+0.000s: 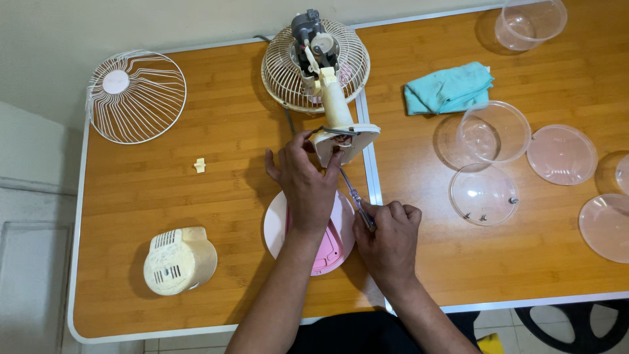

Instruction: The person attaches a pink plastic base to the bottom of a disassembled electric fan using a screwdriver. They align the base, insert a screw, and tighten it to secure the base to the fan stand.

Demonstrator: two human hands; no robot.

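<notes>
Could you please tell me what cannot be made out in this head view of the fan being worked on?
- Screwdriver tip: hidden behind the fan stand.
- Pink base: mostly covered by the left hand and forearm.
- Screws in the clear lid: too small to count.
- Right-edge lids: cut off by the frame.

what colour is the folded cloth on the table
Light turquoise, seen in the head view: the cloth.

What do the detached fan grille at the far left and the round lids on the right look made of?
The fan grille looks like thin metal wire coated white, judging by its fine radiating spokes. The round lids look like clear, glossy plastic: the wooden table shows through them.
</notes>
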